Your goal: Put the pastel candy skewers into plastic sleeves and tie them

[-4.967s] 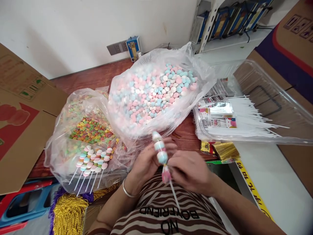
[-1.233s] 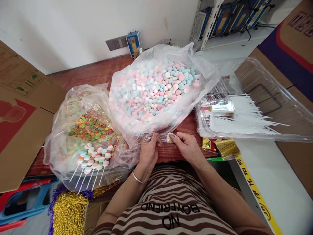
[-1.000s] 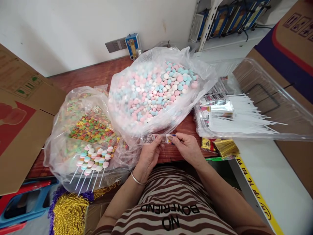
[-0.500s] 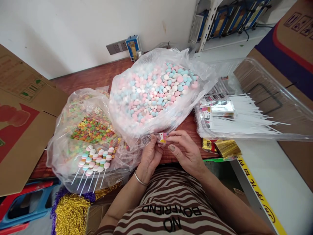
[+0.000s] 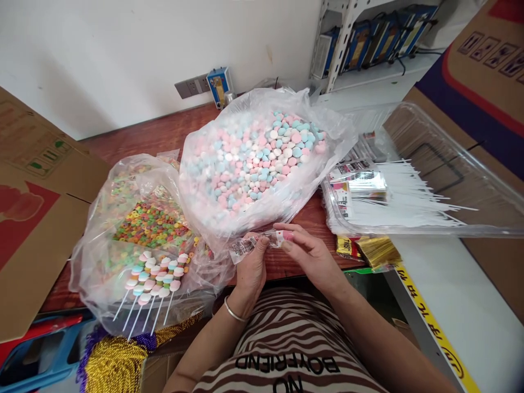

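Observation:
My left hand (image 5: 251,267) pinches a small clear printed plastic bag (image 5: 241,248) between thumb and fingers, just above the table's front edge. At the bag's pink-and-white end, the thumb and fingers of my right hand (image 5: 309,254) close on it. Left of my hands, several candy skewers (image 5: 153,278) lie side by side on a plastic bag, pastel and ring-shaped candies threaded on white sticks. Beyond my hands rests a large clear bag of pink, white and blue candies (image 5: 262,158). Next to it is a clear bag of colourful ring candies (image 5: 153,224).
A clear plastic tray (image 5: 393,229) on the right holds white sticks (image 5: 409,191) and stacked printed bags (image 5: 364,185). Gold twist ties (image 5: 380,251) lie at its near side. Cardboard boxes (image 5: 36,207) flank both sides. Gold and purple bead strings (image 5: 114,355) hang below left.
My right thumb and fingers have closed on the bag's patterned end. The bag has shifted slightly, and its clear end now sticks out left of my left hand. The view has tilted a little.

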`<action>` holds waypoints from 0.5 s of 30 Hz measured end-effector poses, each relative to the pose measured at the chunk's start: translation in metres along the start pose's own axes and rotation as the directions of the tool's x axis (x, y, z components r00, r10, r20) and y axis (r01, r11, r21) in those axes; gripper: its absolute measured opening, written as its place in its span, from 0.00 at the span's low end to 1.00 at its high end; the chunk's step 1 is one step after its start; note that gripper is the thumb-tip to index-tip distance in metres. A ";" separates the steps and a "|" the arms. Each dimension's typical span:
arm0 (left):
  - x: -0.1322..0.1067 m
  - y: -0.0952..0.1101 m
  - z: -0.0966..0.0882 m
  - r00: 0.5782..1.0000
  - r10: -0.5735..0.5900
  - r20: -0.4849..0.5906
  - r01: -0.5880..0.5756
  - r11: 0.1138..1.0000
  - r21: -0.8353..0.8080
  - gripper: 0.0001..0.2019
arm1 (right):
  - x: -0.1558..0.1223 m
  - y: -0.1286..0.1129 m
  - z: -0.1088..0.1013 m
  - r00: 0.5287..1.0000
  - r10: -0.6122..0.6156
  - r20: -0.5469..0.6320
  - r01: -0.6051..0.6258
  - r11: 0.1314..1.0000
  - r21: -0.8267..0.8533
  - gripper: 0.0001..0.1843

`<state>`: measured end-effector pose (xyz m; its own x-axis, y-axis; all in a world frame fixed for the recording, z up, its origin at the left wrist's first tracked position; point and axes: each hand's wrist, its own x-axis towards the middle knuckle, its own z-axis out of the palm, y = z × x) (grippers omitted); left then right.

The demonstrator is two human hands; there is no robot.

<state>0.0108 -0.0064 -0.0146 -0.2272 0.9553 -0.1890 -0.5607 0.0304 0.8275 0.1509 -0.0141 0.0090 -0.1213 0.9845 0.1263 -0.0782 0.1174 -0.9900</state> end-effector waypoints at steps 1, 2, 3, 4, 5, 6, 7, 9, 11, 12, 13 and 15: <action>-0.001 0.001 0.001 1.000 -0.004 0.016 0.004 1.000 -0.003 0.17 | 0.000 0.003 0.001 1.000 -0.001 -0.013 0.002 1.000 0.004 0.13; -0.001 0.002 0.003 0.999 -0.026 0.026 0.027 0.999 -0.025 0.16 | 0.000 0.006 0.002 1.000 0.000 -0.028 0.001 1.000 0.019 0.13; -0.001 0.003 0.004 0.998 -0.059 0.031 0.061 0.997 -0.056 0.15 | 0.000 0.009 0.003 0.999 0.003 -0.041 -0.001 0.999 0.050 0.13; -0.001 0.004 0.005 0.995 -0.094 0.031 0.096 0.991 -0.092 0.15 | 0.000 0.012 0.003 0.999 0.011 -0.050 -0.007 0.996 0.088 0.13; 0.000 0.005 0.006 0.992 -0.126 0.031 0.129 0.984 -0.125 0.15 | 0.000 0.014 0.003 0.998 0.020 -0.056 -0.013 0.992 0.122 0.13; 0.001 0.006 0.006 0.988 -0.154 0.035 0.157 0.976 -0.154 0.16 | -0.001 0.015 0.002 0.998 0.024 -0.063 -0.015 0.990 0.141 0.12; 0.001 0.006 0.006 0.983 -0.176 0.045 0.181 0.968 -0.173 0.16 | -0.001 0.015 0.002 0.997 0.022 -0.071 -0.012 0.991 0.136 0.12; 0.002 0.005 0.005 0.977 -0.202 0.068 0.211 0.960 -0.184 0.15 | -0.001 0.013 0.000 0.995 0.002 -0.097 0.004 0.998 0.063 0.12; 0.002 0.004 0.005 0.974 -0.206 0.095 0.219 0.961 -0.166 0.15 | -0.002 0.009 -0.002 0.991 -0.044 -0.128 0.038 0.998 -0.045 0.11; 0.002 0.003 0.004 0.971 -0.208 0.115 0.224 0.963 -0.149 0.15 | -0.002 0.007 -0.003 0.988 -0.069 -0.139 0.057 0.994 -0.091 0.11; 0.001 0.003 0.004 0.967 -0.216 0.137 0.234 0.964 -0.131 0.15 | -0.003 0.006 -0.003 0.985 -0.095 -0.146 0.077 0.989 -0.128 0.11; 0.000 0.002 0.004 0.958 -0.236 0.162 0.255 0.961 -0.107 0.14 | -0.004 0.003 -0.003 0.978 -0.147 -0.146 0.118 0.975 -0.189 0.11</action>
<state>0.0125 -0.0047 -0.0108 0.0439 0.9557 -0.2910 -0.6822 0.2415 0.6902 0.1537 -0.0178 0.0048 0.0372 0.9650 0.2595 0.0963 0.2550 -0.9621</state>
